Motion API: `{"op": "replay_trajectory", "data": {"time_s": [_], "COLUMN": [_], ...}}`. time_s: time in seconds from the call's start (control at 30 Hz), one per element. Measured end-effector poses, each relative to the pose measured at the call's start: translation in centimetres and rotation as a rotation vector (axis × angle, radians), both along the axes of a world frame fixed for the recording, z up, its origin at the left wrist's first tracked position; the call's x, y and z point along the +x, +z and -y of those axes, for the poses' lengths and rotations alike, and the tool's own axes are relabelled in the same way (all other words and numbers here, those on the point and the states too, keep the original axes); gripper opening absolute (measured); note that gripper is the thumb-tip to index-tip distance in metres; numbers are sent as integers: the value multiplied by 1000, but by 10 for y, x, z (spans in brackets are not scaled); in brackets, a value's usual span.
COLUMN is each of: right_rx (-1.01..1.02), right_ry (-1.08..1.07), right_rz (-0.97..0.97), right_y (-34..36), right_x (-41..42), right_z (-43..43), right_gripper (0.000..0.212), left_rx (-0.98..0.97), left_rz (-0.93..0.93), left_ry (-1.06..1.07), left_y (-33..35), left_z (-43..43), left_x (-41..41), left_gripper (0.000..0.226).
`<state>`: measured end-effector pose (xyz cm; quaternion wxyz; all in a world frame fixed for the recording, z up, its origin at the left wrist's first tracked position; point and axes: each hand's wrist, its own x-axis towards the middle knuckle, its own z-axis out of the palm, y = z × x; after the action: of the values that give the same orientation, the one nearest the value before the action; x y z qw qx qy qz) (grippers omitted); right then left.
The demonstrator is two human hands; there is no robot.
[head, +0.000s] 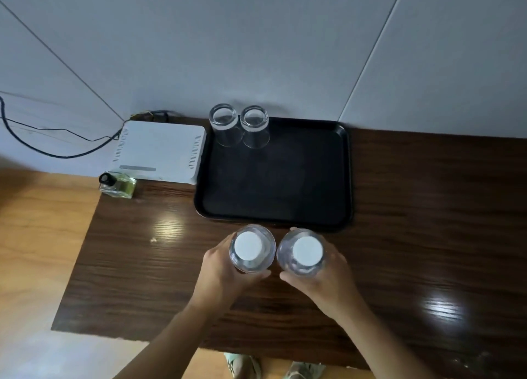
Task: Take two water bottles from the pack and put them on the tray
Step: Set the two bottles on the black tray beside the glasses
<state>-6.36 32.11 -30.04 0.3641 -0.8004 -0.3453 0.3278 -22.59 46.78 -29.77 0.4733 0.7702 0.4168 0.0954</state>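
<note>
Two clear water bottles with white caps are seen from straight above. My left hand [221, 267] grips the left bottle [248, 246] and my right hand [332, 274] grips the right bottle [308, 251]. Both bottles stand upright side by side over the dark wooden table [427, 222], just in front of the near rim of the black tray [346, 179]. Whether they rest on the table or hang above it I cannot tell. No bottle pack is in view.
Two upturned glasses [241, 125] stand at the tray's far left corner. A white router [159, 150] with cables lies left of the tray, against the wall. A small square glass bottle with a black cap [117, 185] stands at the table's left edge.
</note>
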Motion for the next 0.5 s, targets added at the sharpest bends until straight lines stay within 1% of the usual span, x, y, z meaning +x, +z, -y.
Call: {"op": "replay_trajectory", "data": {"time_s": [0.1,0.17,0.27,0.37,0.5], "right_rx": [55,88,129,144,132], "right_ry": [-8,-30,-60,-51,-21], "right_rz": [52,74,99,65,64], "right_y": [4,10,27,43,40], "right_x": [-10,-13,-11,12,67], "right_z": [-4,-3,-1,-12,-52], "right_gripper": [60,63,66,64,66], "left_rx": [-23,-45,-18,-9,84], "left_rz": [37,26,21,48,56], "left_ry": [35,29,16,8,-52], "left_y": [-8,-5,6,32,49], "left_z": [4,5,7,-8,-51], "left_x": [2,2,3,27,84], "left_gripper": [62,56,51,54,40]}}
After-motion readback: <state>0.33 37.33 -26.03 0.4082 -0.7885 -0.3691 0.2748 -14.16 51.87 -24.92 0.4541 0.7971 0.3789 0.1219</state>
